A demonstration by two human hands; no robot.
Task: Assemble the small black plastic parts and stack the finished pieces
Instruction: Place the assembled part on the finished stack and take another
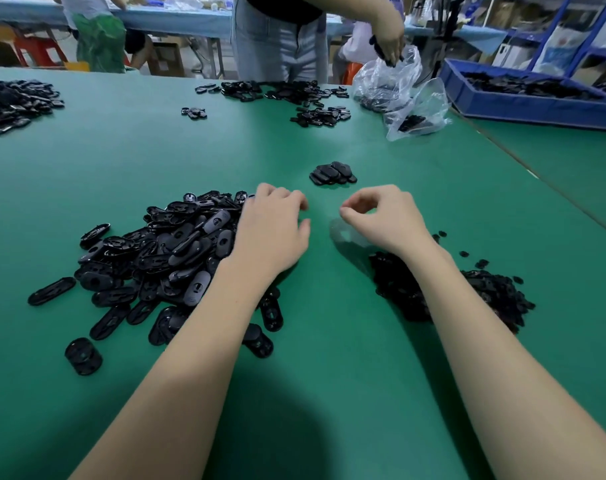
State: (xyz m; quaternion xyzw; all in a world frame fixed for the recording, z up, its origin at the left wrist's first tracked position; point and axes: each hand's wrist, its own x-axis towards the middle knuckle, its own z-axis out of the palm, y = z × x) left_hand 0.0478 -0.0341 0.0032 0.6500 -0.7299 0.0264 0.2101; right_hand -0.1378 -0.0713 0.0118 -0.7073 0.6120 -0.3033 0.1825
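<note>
A big heap of black oval plastic shells [163, 251] lies on the green table [329, 358] at my left. A heap of smaller black parts [485, 296] lies at my right, partly under my right forearm. A small stack of finished black pieces [332, 173] sits just beyond both hands. My left hand [273, 230] hovers at the right edge of the shell heap, fingers loosely curled, with nothing seen in it. My right hand [381, 216] is raised over the table with thumb and forefinger curled near each other; nothing shows between them.
Across the table a person's hand [389, 39] reaches into a clear plastic bag [395, 88] of parts. More black heaps [14, 102] [277, 91] [320, 116] lie at the far side. A blue bin [533, 105] of parts stands at the back right.
</note>
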